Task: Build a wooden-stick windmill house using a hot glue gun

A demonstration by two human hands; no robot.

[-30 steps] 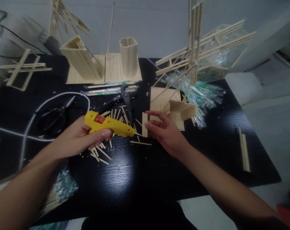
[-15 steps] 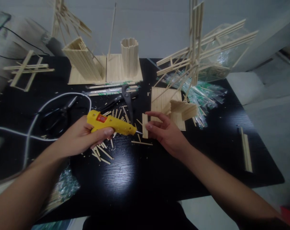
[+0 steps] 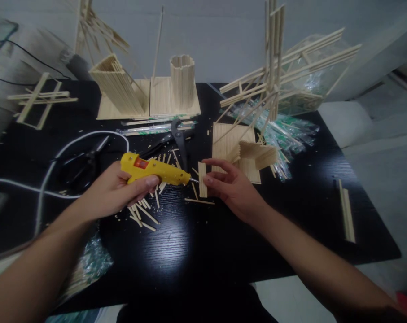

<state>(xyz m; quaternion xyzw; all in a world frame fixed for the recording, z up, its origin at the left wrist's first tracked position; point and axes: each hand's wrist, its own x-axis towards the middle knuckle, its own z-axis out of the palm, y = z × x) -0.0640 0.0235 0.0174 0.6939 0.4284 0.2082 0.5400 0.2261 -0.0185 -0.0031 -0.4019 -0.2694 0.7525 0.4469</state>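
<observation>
My left hand (image 3: 122, 188) is wrapped round a yellow hot glue gun (image 3: 163, 172), its metal nozzle pointing right. The tip is at the left edge of a small panel of short wooden sticks (image 3: 202, 180); I cannot tell whether they touch. Thumb and fingers of my right hand (image 3: 228, 184) pinch that panel from its right side. Beneath and behind the glue gun lie several loose cut sticks (image 3: 144, 213). Just beyond my right hand stands a stick-built base (image 3: 228, 134) with a low folded wall (image 3: 257, 154) on it.
Black-handled cutters (image 3: 179, 139) lie behind the glue gun. A white cable (image 3: 62, 148) loops at left, beside dark scissors (image 3: 92, 161). Stick towers (image 3: 182, 83) stand at the back; a windmill-like stick frame (image 3: 272, 85) rises at right above plastic-wrapped sticks (image 3: 291, 130). Two sticks (image 3: 347, 213) lie far right.
The glue gun and the stick panel have shifted very slightly left, the panel a touch lower. Both hands keep their grips.
</observation>
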